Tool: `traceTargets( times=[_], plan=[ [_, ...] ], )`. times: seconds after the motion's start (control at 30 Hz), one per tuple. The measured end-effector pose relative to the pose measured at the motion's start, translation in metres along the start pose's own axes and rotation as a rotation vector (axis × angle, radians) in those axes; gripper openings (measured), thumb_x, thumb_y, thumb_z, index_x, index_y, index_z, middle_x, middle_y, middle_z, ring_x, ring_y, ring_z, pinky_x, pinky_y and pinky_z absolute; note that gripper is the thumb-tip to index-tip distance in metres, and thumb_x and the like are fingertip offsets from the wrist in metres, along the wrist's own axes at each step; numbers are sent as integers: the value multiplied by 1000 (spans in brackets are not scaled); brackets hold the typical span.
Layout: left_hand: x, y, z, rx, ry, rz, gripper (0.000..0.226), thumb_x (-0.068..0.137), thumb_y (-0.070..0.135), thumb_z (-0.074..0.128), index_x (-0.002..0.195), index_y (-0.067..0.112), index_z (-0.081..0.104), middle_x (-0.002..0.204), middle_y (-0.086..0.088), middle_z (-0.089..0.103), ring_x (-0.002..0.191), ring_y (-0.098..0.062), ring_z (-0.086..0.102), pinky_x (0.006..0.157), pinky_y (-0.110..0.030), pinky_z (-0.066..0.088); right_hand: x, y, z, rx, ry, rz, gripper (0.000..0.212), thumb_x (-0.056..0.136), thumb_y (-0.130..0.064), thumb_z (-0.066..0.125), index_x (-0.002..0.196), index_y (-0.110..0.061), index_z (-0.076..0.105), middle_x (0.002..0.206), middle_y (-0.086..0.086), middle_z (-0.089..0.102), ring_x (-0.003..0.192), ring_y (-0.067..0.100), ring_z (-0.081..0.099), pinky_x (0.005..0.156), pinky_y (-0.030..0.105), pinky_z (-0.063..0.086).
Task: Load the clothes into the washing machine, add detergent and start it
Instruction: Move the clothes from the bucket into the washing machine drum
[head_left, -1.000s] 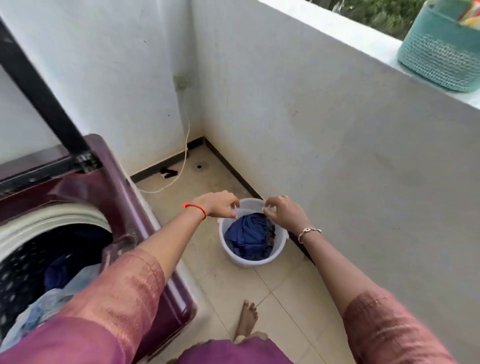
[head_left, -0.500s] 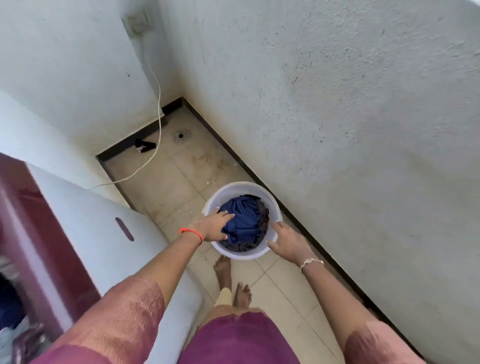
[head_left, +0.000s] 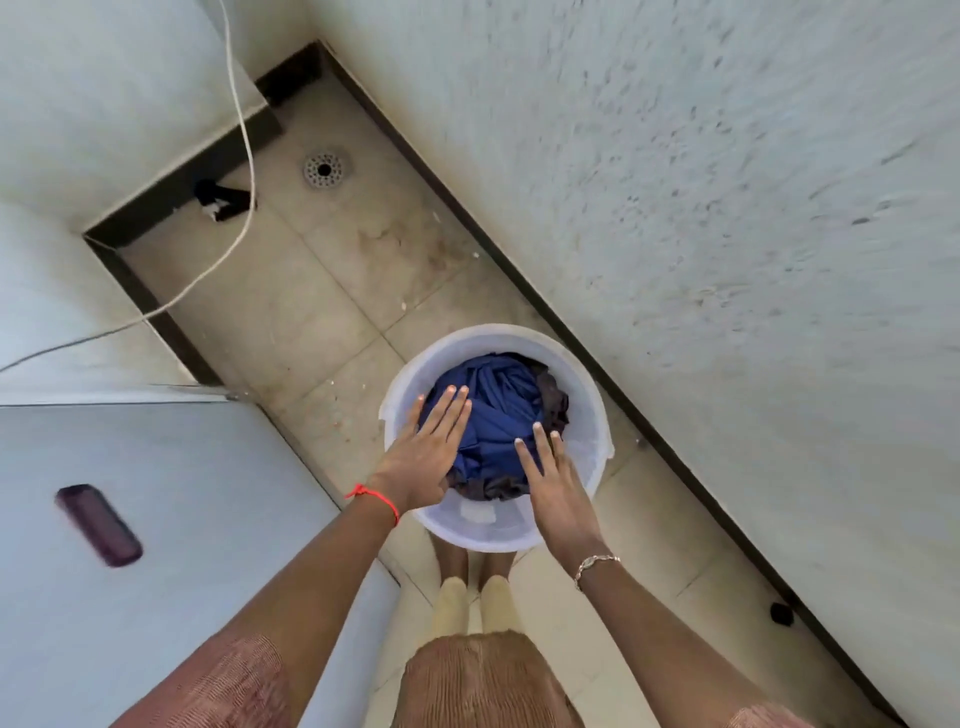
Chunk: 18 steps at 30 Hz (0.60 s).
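Note:
A white plastic bucket (head_left: 587, 415) stands on the tiled floor beside the wall, right in front of my feet. Inside lies a bundle of dark blue cloth (head_left: 501, 410) with some dark brown fabric at its right and near edges. My left hand (head_left: 431, 447) reaches into the bucket's left side, fingers straight, lying on the blue cloth. My right hand (head_left: 553, 475) hovers over the bucket's near right side, fingers straight and spread, holding nothing. The washing machine's white side panel (head_left: 182, 519) fills the lower left; its drum is out of view.
A white cable (head_left: 244, 156) hangs down the left wall and runs behind the machine. A round floor drain (head_left: 323, 169) and a small black object (head_left: 221, 197) lie in the far corner. The rough white wall closes off the right side.
My head has tilted down and closer over the bucket. Both hands have left the bucket's rim and moved over the clothes, fingers now straightened.

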<state>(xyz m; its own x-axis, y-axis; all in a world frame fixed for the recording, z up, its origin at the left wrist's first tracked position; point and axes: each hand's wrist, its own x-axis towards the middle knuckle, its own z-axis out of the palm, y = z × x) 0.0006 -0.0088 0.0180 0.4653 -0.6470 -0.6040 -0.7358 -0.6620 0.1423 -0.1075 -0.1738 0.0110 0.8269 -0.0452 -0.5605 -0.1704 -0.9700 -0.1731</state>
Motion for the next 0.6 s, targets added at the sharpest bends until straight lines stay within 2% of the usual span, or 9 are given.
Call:
traceTargets(
  times=[0.03, 0.1, 0.27, 0.37, 0.43, 0.5, 0.6],
  plan=[
    [11, -2, 12, 17, 1, 2, 84, 88, 24, 44, 144, 1, -15, 152, -15, -24, 132, -27, -32, 111, -47, -17, 13, 5, 14, -47, -26, 13, 89, 47, 13, 78, 131, -5, 50, 138, 21, 47, 123, 38, 50, 88, 39, 52],
    [37, -7, 40, 10, 18, -8, 81, 88, 24, 41, 143, -2, -13, 152, -19, -21, 132, -29, -31, 111, -48, -15, 41, 14, 46, -107, -44, 14, 91, 43, 8, 82, 128, -4, 53, 134, 19, 52, 118, 36, 55, 84, 38, 55],
    [98, -17, 110, 71, -27, -19, 80, 91, 33, 36, 142, -4, -13, 152, -21, -19, 133, -30, -28, 113, -51, -6, 100, 29, 112, -191, 33, -57, 84, 72, -1, 70, 143, -7, 26, 151, 17, 26, 138, 37, 29, 105, 41, 38],
    [131, -28, 144, 96, 25, -49, 91, 86, 39, 48, 143, 0, -11, 152, -17, -16, 139, -32, -17, 113, -54, 0, 134, 35, 139, -229, 60, -18, 90, 69, -25, 77, 143, -9, 29, 150, 15, 30, 137, 35, 31, 106, 41, 37],
    [151, -33, 160, 69, 4, -53, 96, 86, 37, 51, 141, 3, -20, 146, -13, -29, 136, -30, -25, 112, -54, -7, 151, 42, 157, -254, 35, -25, 102, 69, -38, 77, 147, -11, 17, 155, 15, 17, 142, 34, 19, 111, 44, 27],
    [170, -36, 170, 32, -45, -76, 103, 84, 38, 55, 139, 7, -27, 140, -10, -37, 131, -29, -32, 111, -54, -12, 164, 51, 174, -293, 45, -55, 114, 67, -40, 77, 149, -16, 1, 157, 14, 0, 144, 33, 4, 114, 47, 14],
    [192, -38, 187, -13, -92, -100, 126, 71, 50, 70, 137, 11, -30, 141, -8, -38, 134, -31, -31, 111, -57, -9, 178, 57, 193, -307, 78, -54, 126, 59, -38, 82, 149, -22, -5, 156, 13, -6, 144, 34, -3, 114, 51, 8]
  ],
)
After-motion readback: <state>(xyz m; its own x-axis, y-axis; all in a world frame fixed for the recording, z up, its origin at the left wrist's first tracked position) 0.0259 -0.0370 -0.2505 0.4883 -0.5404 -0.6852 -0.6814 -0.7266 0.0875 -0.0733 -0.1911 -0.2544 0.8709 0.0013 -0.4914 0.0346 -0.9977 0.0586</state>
